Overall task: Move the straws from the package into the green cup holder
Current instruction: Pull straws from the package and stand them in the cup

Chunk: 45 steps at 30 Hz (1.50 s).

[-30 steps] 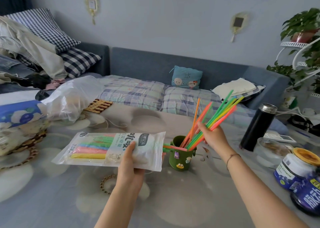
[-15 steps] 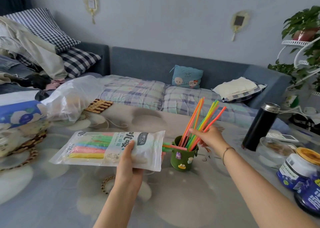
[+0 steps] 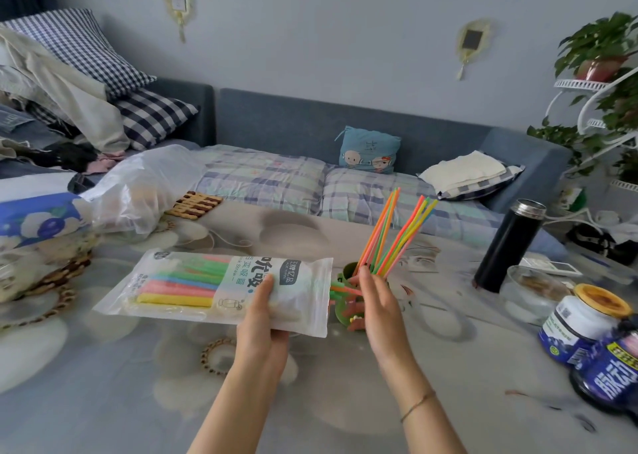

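Left hand [image 3: 264, 310] grips straw package [image 3: 221, 286] lying lengthwise left of green cup holder [image 3: 347, 301], right hand [image 3: 374, 300] open-fingered beside it, straws [image 3: 393, 232] upright inside, leaning right.

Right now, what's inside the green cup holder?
A bunch of thin straws in orange, green, yellow and pink stands fanned out of the green cup holder. The right hand covers most of the holder, so its inside and the straws' lower ends are hidden.
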Each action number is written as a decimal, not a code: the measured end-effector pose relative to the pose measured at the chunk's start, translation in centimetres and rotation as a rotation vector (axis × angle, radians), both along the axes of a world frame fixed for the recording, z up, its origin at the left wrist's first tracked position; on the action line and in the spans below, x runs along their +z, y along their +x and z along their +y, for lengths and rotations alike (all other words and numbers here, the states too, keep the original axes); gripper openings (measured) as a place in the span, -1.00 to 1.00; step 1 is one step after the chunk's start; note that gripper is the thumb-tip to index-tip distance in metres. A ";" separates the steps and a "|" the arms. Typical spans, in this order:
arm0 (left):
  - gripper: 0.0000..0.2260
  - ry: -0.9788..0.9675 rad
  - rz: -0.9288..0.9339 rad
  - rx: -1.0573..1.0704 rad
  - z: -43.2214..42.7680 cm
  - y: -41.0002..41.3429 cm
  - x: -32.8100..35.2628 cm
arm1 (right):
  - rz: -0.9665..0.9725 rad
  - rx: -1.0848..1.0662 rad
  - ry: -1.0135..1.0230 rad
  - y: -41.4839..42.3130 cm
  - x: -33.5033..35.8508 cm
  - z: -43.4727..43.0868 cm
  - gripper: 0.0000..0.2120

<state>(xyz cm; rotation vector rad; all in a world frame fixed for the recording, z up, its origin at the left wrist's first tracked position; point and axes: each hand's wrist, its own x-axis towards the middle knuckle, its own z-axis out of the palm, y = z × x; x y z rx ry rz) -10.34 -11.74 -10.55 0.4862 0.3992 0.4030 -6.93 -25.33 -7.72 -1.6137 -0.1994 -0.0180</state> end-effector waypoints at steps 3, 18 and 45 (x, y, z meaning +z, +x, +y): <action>-0.64 0.008 -0.005 0.007 -0.6 -0.2 0.2 | -0.071 0.038 0.049 -0.7 -0.5 1.1 -0.82; -0.25 -0.041 -0.025 0.015 -0.1 0.4 -1.3 | 0.153 -0.055 0.277 0.0 0.0 -0.5 -0.83; -0.42 -0.067 0.023 0.006 -0.4 0.1 -0.8 | 0.126 -0.172 0.386 0.7 0.5 -0.4 -0.69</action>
